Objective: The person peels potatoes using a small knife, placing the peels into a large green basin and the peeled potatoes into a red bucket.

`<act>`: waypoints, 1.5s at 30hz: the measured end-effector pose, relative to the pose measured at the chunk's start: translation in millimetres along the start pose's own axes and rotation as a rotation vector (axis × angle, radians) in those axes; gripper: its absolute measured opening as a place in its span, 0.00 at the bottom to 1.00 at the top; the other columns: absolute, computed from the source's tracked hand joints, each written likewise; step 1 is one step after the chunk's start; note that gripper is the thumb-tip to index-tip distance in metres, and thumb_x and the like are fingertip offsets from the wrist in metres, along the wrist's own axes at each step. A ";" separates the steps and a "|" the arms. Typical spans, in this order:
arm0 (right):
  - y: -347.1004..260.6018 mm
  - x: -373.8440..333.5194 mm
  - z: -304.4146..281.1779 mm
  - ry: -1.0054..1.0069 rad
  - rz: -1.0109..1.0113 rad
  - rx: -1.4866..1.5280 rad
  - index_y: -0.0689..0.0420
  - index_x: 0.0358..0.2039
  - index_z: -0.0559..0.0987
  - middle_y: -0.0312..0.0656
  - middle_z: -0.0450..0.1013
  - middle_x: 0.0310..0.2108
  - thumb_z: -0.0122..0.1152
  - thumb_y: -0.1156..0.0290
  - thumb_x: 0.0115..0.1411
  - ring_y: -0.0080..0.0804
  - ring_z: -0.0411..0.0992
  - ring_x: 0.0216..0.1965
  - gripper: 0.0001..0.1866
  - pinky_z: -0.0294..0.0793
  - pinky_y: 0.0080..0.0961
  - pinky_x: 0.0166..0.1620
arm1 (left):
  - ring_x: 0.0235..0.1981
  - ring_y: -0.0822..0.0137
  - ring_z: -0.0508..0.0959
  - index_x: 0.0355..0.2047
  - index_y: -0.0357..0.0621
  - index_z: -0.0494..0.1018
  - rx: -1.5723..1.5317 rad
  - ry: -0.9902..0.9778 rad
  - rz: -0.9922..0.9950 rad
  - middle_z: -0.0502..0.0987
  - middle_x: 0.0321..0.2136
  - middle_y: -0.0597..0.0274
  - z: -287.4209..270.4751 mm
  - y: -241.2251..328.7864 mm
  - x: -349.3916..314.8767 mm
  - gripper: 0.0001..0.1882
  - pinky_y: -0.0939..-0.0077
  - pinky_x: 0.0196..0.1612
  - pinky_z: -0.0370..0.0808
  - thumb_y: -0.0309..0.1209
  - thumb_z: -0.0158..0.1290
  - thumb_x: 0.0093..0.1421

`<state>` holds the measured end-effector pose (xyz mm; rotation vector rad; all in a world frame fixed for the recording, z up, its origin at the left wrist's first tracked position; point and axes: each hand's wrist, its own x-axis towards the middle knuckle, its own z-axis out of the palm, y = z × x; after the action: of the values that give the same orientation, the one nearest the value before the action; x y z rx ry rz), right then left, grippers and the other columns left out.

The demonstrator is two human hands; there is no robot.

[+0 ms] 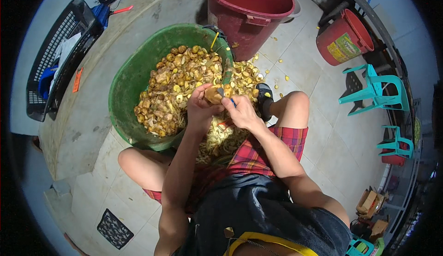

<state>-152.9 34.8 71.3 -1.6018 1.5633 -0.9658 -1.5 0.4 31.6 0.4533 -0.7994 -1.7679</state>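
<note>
Above the near right rim of a green tub (121, 83), my left hand (201, 110) is closed round a brownish-yellow piece of produce (212, 95); I cannot tell its exact kind. My right hand (243, 114) grips a small knife (220, 91), its dark blade against that piece and a bit of blue handle showing by the fingers. Many similar brown and yellow lumps (166, 78), mixed with pale cut slices, fill much of the tub. Beneath my hands, between my legs, lies a heap of pale cuttings (220, 138). Part of the heap is hidden by my forearms.
Behind the tub stands a large red bin (230, 25). A smaller red bucket (344, 39) and teal plastic chairs (380, 90) are at right. At left, a black crate (46, 62) and an orange-handled tool (77, 79) rest on a concrete ledge (76, 136). Slices litter the tiled floor.
</note>
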 end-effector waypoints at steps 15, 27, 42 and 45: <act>1.5 9.4 -26.0 -0.129 0.050 0.145 0.61 0.33 0.79 0.36 0.68 0.19 0.66 0.47 0.47 0.25 0.64 0.24 0.27 0.66 0.27 0.30 | 0.46 0.65 0.76 0.48 0.37 0.63 -0.115 -0.159 -0.078 0.73 0.45 0.55 -5.8 12.7 0.5 0.25 0.72 0.48 0.76 0.10 0.54 0.51; 7.3 4.4 -19.8 -0.073 -0.066 0.018 0.60 0.33 0.81 0.43 0.74 0.20 0.69 0.54 0.44 0.28 0.70 0.23 0.23 0.71 0.28 0.32 | 0.51 0.64 0.74 0.56 0.31 0.62 0.027 -0.152 -0.039 0.73 0.49 0.53 3.4 9.9 -1.9 0.33 0.72 0.54 0.73 0.12 0.57 0.48; 15.6 3.9 -17.3 0.099 -0.091 -0.139 0.60 0.22 0.78 0.46 0.65 0.10 0.55 0.41 0.59 0.39 0.65 0.12 0.31 0.66 0.35 0.21 | 0.50 0.65 0.73 0.56 0.33 0.60 0.022 0.096 0.031 0.73 0.49 0.55 12.3 -3.1 -4.2 0.31 0.73 0.51 0.72 0.17 0.59 0.53; 22.8 0.7 -8.3 -0.074 -0.070 0.012 0.62 0.15 0.67 0.39 0.58 0.08 0.45 0.34 0.61 0.30 0.58 0.13 0.39 0.60 0.31 0.21 | 0.50 0.64 0.73 0.56 0.32 0.60 0.025 0.214 0.015 0.72 0.49 0.55 -9.7 -0.9 3.9 0.28 0.71 0.53 0.71 0.18 0.56 0.56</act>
<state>-171.2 33.5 55.4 -1.6743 1.4577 -0.9404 2.9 -6.0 24.5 0.6394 -0.6720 -1.6645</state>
